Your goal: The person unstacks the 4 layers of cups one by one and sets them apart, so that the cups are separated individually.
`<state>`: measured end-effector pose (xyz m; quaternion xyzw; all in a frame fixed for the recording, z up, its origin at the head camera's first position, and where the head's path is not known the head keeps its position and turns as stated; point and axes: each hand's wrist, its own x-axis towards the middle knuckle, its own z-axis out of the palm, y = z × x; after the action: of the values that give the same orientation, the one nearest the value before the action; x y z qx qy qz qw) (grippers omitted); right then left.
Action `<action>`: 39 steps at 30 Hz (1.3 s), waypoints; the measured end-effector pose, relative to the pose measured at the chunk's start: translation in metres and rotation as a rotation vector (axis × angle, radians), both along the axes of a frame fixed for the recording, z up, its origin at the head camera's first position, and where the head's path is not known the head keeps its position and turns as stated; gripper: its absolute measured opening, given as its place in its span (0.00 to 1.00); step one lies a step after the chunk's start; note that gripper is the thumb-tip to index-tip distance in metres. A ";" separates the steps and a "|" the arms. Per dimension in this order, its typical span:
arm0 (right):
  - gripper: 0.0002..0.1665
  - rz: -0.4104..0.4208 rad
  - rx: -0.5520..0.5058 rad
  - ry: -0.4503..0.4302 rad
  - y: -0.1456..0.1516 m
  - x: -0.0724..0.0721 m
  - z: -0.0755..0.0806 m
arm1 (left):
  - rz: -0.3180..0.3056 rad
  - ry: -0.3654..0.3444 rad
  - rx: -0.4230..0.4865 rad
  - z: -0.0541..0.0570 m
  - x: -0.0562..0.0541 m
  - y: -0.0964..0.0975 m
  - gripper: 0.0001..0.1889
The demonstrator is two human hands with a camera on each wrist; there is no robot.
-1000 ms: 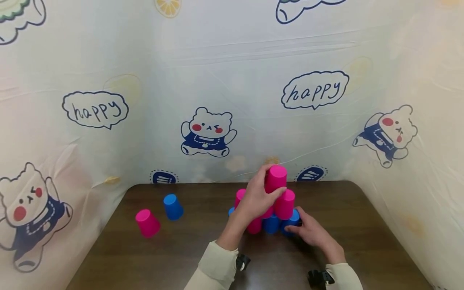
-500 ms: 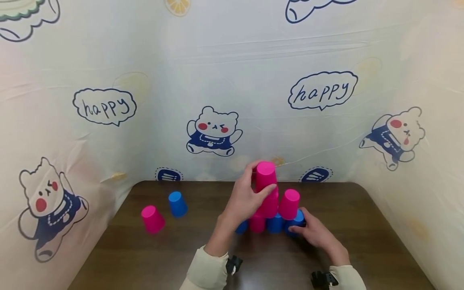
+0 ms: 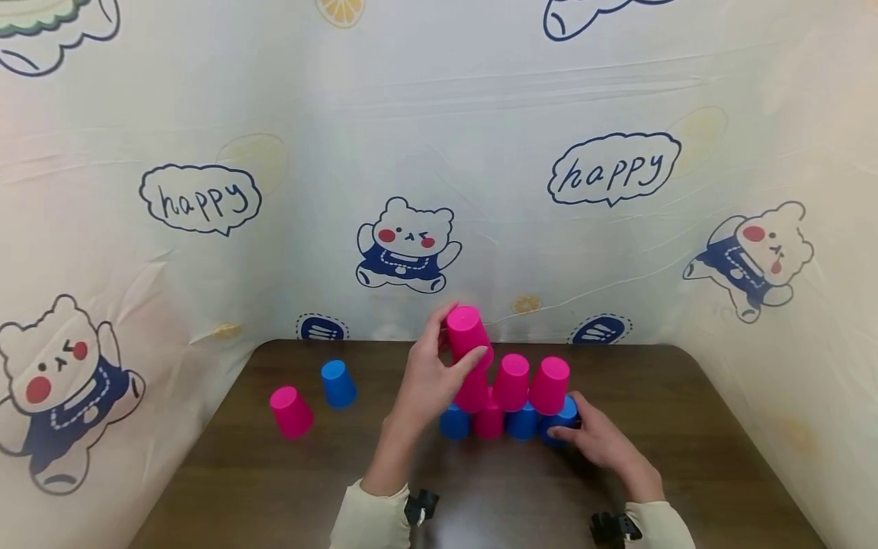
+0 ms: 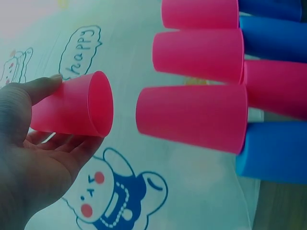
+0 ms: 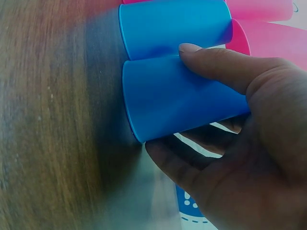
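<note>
An upside-down pink cup [image 3: 466, 329] is gripped between the thumb and fingers of my left hand [image 3: 420, 385]. In the left wrist view a gap shows between its open rim [image 4: 101, 104] and the left pink cup [image 4: 192, 117] of the stack's upper row. That row has two more pink cups, a middle one [image 3: 511, 381] and a right one [image 3: 550, 385]. Below stand a blue cup [image 3: 454, 422], a pink cup [image 3: 488, 421], another blue cup [image 3: 521, 422] and the end blue cup [image 5: 172, 98]. My right hand [image 3: 604, 438] holds that end cup, thumb on its near side, fingers behind.
On the left of the brown table [image 3: 274, 488] a loose pink cup [image 3: 291, 413] and a loose blue cup [image 3: 339, 385] stand upside down. A printed curtain [image 3: 494, 191] rises behind the table's back edge. Black wrist cameras sit at both cuffs.
My left hand has carried the pink cup leftward, from over the right of the upper row to over its left cup. The right hand keeps its hold; the head view has shifted slightly.
</note>
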<state>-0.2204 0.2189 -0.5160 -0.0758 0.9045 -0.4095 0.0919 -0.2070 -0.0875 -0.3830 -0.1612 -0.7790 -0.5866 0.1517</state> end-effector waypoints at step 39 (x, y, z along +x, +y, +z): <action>0.36 -0.002 0.023 -0.030 0.002 -0.003 -0.001 | 0.309 -0.276 -0.041 -0.084 -0.027 -0.105 0.44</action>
<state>-0.2239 0.2204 -0.5168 -0.0677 0.9078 -0.4001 0.1061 -0.2344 -0.1922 -0.4671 0.0389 -0.8196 -0.5571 0.1283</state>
